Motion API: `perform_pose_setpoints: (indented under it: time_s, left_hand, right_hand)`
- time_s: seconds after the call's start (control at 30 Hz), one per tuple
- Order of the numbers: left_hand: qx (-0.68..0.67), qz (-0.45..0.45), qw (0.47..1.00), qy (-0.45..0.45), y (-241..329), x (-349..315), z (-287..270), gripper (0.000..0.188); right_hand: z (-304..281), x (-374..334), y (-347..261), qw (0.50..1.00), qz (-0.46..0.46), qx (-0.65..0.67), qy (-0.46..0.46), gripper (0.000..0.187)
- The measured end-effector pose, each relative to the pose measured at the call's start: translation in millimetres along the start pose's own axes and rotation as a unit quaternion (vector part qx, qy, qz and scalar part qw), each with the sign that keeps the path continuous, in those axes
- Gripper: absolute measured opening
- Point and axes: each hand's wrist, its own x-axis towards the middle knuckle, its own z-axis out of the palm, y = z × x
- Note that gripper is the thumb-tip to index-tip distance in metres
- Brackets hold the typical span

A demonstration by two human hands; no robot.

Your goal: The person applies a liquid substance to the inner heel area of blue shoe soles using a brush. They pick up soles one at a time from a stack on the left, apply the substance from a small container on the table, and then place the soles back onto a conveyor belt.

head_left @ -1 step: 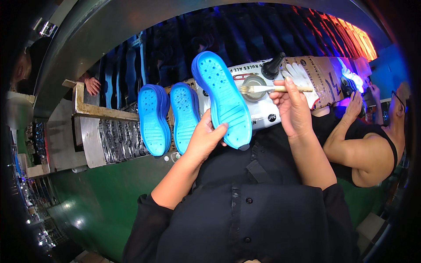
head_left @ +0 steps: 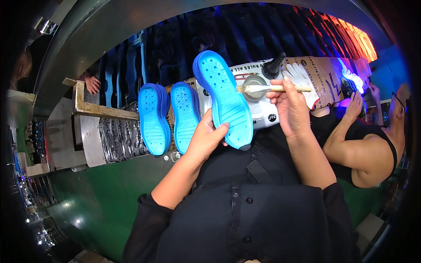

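- Left hand (head_left: pixel 207 136) clasping a blue shoe sole (head_left: pixel 224 98) by its lower left edge, thumb over its face
- Right hand (head_left: pixel 292 106) pinching a brush (head_left: pixel 261 88), bristles at the sole's right edge
- Round jar (head_left: pixel 255 96) under the brush
- Two stacks of blue soles (head_left: pixel 151 118) farther left on the surface (head_left: pixel 264 115)
- Black conical object (head_left: pixel 273 65) beyond the jar

Blue soles (head_left: pixel 154 120) lie by the near edge of the bench (head_left: pixel 123 136). Toward its far edge sit a round jar (head_left: pixel 255 82), black cone (head_left: pixel 272 67) and white glove (head_left: pixel 297 71).
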Motion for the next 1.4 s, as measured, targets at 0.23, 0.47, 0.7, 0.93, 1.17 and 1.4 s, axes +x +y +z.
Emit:
perform_pose_setpoints:
  time_s: [0.23, 0.47, 0.7, 0.93, 1.17, 1.4]
  left_hand:
    - [-0.009, 0.01, 1.0, 0.002, 4.6, -9.3, 2.8, 0.043]
    - [-0.009, 0.026, 1.0, -0.003, 2.6, -13.1, -1.3, 0.043]
    - [-0.004, 0.028, 1.0, 0.008, 0.6, -15.4, -5.0, 0.046]
    - [0.025, 0.027, 0.999, 0.023, -0.4, -15.1, -5.4, 0.048]
    - [0.02, 0.044, 0.999, 0.024, -3.0, -12.6, -6.7, 0.047]
    - [-0.001, 0.041, 0.998, 0.052, 1.5, -9.2, -8.0, 0.046]
  right_hand:
    - [38.1, 11.4, 19.5, 0.992, -0.089, -0.074, -0.055, 0.039]
    - [41.6, 14.7, 29.4, 0.981, -0.116, -0.136, -0.078, 0.039]
    - [43.0, 2.6, 23.5, 0.963, -0.174, -0.194, -0.072, 0.033]
    - [34.0, -1.9, 23.1, 0.923, -0.257, -0.271, -0.096, 0.027]
    - [30.6, -8.3, 11.4, 0.825, -0.371, -0.413, -0.103, 0.015]
    - [18.4, -21.9, 5.0, 0.839, -0.343, -0.402, -0.134, 0.013]
